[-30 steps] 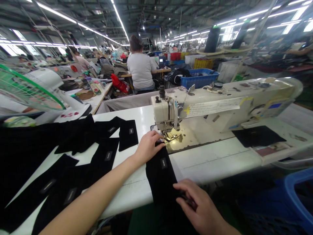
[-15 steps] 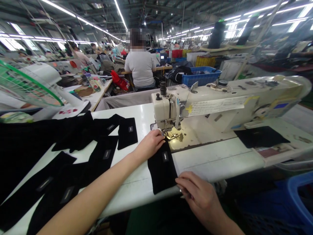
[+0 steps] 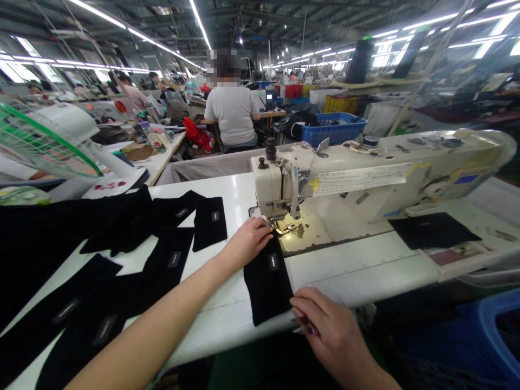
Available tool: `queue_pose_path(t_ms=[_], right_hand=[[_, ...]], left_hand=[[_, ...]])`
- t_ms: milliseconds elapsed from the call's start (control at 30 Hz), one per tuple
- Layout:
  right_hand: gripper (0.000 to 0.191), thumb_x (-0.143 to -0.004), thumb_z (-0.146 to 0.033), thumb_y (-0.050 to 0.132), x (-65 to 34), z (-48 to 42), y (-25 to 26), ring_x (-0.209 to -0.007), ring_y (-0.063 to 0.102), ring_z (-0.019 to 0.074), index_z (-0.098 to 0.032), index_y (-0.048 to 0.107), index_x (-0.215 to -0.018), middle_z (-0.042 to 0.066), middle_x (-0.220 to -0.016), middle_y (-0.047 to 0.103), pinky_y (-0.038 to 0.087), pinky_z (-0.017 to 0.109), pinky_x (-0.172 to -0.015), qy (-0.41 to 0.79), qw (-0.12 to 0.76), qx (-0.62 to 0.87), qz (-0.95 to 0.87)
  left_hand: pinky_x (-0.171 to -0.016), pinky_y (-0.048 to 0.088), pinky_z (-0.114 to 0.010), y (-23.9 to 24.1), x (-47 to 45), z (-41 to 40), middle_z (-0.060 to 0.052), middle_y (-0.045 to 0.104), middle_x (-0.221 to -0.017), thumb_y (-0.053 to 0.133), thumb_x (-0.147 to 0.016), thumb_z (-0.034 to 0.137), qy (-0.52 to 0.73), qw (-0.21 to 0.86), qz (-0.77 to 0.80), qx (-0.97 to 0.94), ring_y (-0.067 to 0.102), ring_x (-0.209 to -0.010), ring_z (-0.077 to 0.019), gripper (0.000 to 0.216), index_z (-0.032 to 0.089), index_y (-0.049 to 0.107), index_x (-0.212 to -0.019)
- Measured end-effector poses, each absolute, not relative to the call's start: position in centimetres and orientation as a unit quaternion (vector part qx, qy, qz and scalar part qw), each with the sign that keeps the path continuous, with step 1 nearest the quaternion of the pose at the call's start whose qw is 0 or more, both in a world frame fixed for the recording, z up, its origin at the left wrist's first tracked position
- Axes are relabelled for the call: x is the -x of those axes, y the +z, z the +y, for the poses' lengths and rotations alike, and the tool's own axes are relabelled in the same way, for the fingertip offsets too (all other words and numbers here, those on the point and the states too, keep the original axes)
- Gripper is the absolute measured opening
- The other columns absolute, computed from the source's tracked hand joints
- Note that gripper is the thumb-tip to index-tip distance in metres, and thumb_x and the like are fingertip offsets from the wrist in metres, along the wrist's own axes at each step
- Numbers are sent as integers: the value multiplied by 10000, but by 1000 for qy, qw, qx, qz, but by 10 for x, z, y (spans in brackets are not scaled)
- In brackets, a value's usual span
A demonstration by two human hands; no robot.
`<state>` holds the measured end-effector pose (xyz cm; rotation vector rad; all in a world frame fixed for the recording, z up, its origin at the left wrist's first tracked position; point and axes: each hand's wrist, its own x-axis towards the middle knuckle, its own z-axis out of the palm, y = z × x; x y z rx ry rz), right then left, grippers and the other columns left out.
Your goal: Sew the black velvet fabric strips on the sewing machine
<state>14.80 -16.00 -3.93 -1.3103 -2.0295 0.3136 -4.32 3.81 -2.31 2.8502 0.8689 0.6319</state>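
Observation:
A black fabric piece (image 3: 266, 290) with a small dark label (image 3: 274, 261) lies at the front of a sewing machine (image 3: 276, 184), its top end at the presser foot (image 3: 286, 227). My left hand (image 3: 252, 238) is closed on the top end of that piece, right beside the foot. At the lower right edge of the fabric, my right hand (image 3: 325, 319) pinches the border between thumb and fingers. Something small with a purple part and a pale tip shows under the right hand's fingers, mostly hidden.
More labelled black pieces (image 3: 162, 260) spread over the left of the white table (image 3: 219, 309). Another dark piece (image 3: 434, 230) lies at the right. A fan (image 3: 52, 141) stands at left, a blue basket (image 3: 487, 336) at lower right. A person (image 3: 232, 114) sits ahead, back turned.
The view has shifted slightly. Both hands keep their hold on the black fabric, which lies almost as before. The purple part under my right hand shows a little more.

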Motion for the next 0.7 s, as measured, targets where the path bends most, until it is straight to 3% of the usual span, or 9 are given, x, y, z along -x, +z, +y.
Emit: queue_pose_path(t_ms=[300,700], right_hand=[[315,-897,-56,410,-147,-160,-43,-830,678,185,-206,607,-1093,88,-1017,674,545,287,-728,123,335,507,-784],[385,-803,2,428,-146,-156,-41,-814,652,177,-202,608,-1077,75,-1010,670,506,266,-690,122,319,508,-791]], left_hand=[[-848,512,-374,-24,44,38,-98,613,-945,504,-989,252,203,44,287,-935,564,-906,-225,231,150,712,-996],[-857,517,-375,-22,45,41,-93,608,-948,482,-998,246,195,23,279,-940,547,-902,-220,250,149,711,-1016]])
